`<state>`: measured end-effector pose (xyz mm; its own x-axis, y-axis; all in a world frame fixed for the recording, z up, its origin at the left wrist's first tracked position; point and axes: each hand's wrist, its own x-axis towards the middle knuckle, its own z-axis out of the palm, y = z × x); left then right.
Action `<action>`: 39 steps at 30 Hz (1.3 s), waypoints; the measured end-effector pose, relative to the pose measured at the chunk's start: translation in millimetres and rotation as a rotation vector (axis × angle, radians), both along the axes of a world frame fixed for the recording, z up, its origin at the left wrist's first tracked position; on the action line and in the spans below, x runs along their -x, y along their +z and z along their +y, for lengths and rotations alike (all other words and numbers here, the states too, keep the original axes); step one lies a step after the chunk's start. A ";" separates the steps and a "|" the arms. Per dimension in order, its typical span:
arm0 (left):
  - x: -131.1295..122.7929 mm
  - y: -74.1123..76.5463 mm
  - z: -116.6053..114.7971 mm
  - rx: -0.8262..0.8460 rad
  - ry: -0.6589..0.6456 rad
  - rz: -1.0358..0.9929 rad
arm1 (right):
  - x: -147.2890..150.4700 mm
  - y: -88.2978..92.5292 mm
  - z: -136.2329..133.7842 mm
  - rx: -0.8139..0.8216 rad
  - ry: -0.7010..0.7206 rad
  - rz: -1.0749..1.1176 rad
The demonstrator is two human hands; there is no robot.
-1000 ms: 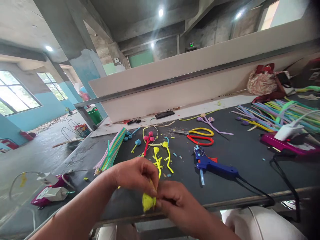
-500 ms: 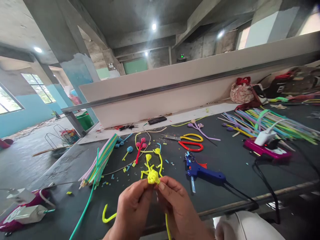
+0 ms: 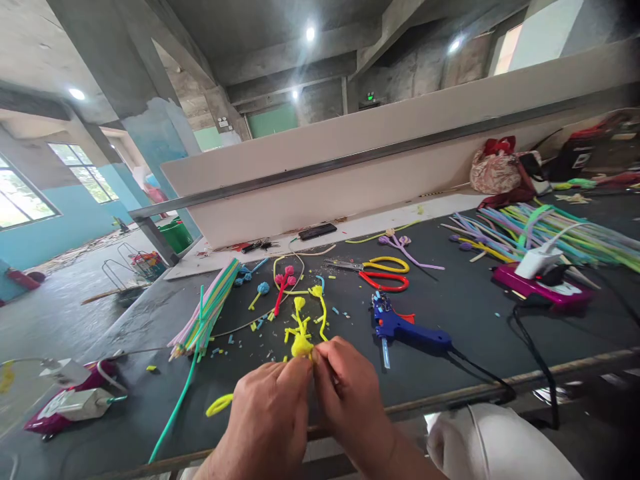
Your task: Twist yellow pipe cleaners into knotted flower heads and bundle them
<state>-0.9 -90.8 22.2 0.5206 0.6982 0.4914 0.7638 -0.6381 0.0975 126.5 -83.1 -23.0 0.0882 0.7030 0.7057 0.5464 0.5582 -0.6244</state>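
Observation:
A knotted yellow pipe-cleaner flower [image 3: 301,346] is pinched between the fingertips of my left hand [image 3: 270,407] and my right hand [image 3: 353,393], just above the table's front part. Both hands are closed, their fingers almost touching; the flower's underside is hidden behind them. A bent yellow pipe cleaner [image 3: 219,404] emerges beside my left hand; where its other end goes is hidden. Just beyond the held flower are small yellow stemmed buds [image 3: 299,304] and a yellow flower with a curved stem [image 3: 323,313].
To the right lie a blue glue gun [image 3: 413,332] and red-and-yellow-handled scissors [image 3: 385,273]. A pipe-cleaner bundle [image 3: 213,307] is at left, near pink [image 3: 283,287] and blue flowers [image 3: 263,289]. Purple power strips [image 3: 540,287] sit at both sides, with cords trailing.
My hands have rolled over so their backs face up more, and the flower has tipped away. The yellow stem that hung below my right hand is out of sight. The view has shifted slightly.

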 end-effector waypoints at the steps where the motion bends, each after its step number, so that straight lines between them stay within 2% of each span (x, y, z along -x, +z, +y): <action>1: -0.7 -3.8 -0.9 0.007 -0.002 -0.031 | -1.0 0.5 0.7 0.003 -0.011 0.003; 4: -4.6 -15.4 -3.8 0.069 0.059 -0.145 | -3.2 0.5 1.8 0.057 0.004 0.098; 7: -8.5 -20.1 -6.2 0.183 0.137 -0.260 | -1.9 -1.8 1.2 0.099 0.047 0.208; 12: -8.8 -16.2 -2.1 0.372 0.224 -0.368 | 5.6 -7.5 -1.3 0.052 0.093 0.233; 16: -8.3 -18.4 8.6 0.392 0.255 -0.540 | 9.2 -11.6 -2.5 0.030 0.110 0.176; 20: -8.3 -16.4 17.6 0.463 0.235 -0.735 | 9.9 -13.4 -2.1 -0.021 0.153 0.102; 24: -0.4 -7.5 21.7 0.547 0.216 -0.739 | 8.2 -9.9 -2.5 -0.030 0.225 0.135; 27: 9.6 -3.0 23.6 0.648 0.159 -0.756 | 1.8 -4.9 0.0 0.080 0.312 0.281; 30: 16.9 -2.6 24.8 0.846 0.066 -0.826 | -9.7 -1.1 7.5 0.366 0.444 0.532; 32: 18.2 -4.1 25.0 0.983 -0.018 -0.859 | -18.1 0.7 12.9 0.481 0.571 0.634; 36: 13.7 -7.3 22.9 1.179 -0.173 -0.909 | -31.8 8.6 16.5 0.548 0.870 0.584; 39: 9.3 -5.4 20.0 1.306 -0.274 -0.909 | -39.9 19.5 14.1 0.505 0.901 0.405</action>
